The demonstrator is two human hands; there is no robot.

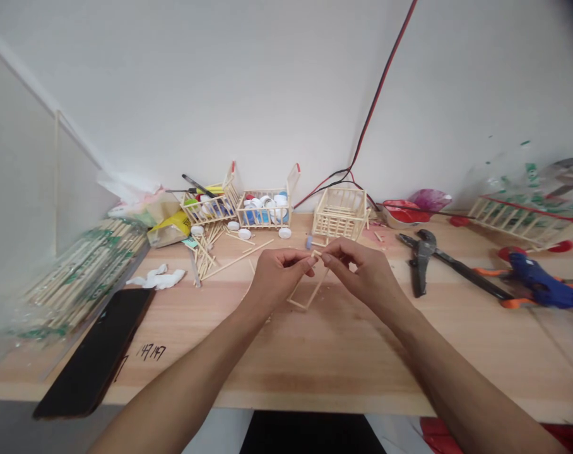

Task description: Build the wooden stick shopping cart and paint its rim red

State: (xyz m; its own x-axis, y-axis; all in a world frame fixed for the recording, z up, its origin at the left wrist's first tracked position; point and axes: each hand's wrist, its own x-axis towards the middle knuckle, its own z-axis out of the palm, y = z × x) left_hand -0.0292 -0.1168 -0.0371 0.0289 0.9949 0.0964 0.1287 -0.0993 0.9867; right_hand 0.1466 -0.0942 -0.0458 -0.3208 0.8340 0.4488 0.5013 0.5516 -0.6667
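Between my two hands is a small rectangular frame of thin wooden sticks [300, 306], its near end tilted down toward the table. My left hand [286, 268] pinches the far end of the frame from the left. From the right, my right hand [350, 261] grips the same end, thumb and fingertips pressed together close to the left ones. The fingers partly hide the held corner. Just beyond my hands stands a slatted wooden basket [341, 211], with a small bluish piece [308, 241] by its lower left corner.
Two mini stick carts [262, 213] holding bottle caps stand at the back, with loose sticks [206, 252] before them. At left are packaged sticks [88, 271] and a black board [97, 350]. At right lie pliers [419, 261], a blue glue gun [542, 284] and a larger cart [523, 221] with bottles.
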